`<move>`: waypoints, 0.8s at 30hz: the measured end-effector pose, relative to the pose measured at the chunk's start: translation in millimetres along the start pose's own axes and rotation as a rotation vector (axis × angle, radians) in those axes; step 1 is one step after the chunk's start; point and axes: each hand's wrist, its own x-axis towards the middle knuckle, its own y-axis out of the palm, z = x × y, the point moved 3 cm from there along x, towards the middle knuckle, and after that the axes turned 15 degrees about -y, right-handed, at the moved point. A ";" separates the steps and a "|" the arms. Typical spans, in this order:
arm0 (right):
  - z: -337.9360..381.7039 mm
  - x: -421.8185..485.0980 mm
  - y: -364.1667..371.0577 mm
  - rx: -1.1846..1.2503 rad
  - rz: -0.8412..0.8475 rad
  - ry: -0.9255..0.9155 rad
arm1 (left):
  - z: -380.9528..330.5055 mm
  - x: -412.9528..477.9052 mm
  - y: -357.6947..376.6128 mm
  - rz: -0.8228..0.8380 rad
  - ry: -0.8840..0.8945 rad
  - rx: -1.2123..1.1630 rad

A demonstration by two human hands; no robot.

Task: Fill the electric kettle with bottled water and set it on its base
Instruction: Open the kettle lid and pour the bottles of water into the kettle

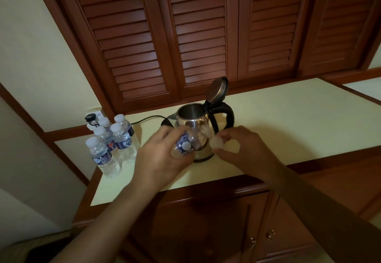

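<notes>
— Where is the kettle (193, 122)?

— On the pale counter (288, 118), upright, with its lid (218, 89) flipped up and the handle to the right. A black base (166, 122) shows just behind its left side; I cannot tell if the kettle sits on it.

— And the hands?

— The left hand (158, 155) is wrapped round a small water bottle (182, 146), right in front of the kettle. The right hand (243, 147) pinches a white cap (216, 143) in its fingertips, just beside the bottle.

— Anything else?

— A cluster of capped bottles (111, 143) stands at the counter's left end. A cord (144, 119) runs from the base towards a plug (90, 117) in the wall.
</notes>
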 end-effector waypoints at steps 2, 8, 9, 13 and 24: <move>12.0 6.6 -10.8 0.041 0.053 0.005 | 0.4 -11.0 4.0 -0.010 0.019 -0.011; 25.3 6.1 -23.6 0.220 0.077 -0.012 | -3.2 -17.5 3.6 0.046 -0.011 -0.054; 25.6 5.4 -25.1 0.235 0.062 -0.017 | -5.3 -17.5 3.3 0.077 -0.027 -0.086; 29.7 2.5 -34.1 0.249 0.013 -0.103 | -13.9 -17.1 2.2 0.219 -0.047 -0.283; 33.3 -4.3 -68.0 0.132 0.020 -0.207 | -42.2 1.5 17.3 0.710 -0.131 -0.601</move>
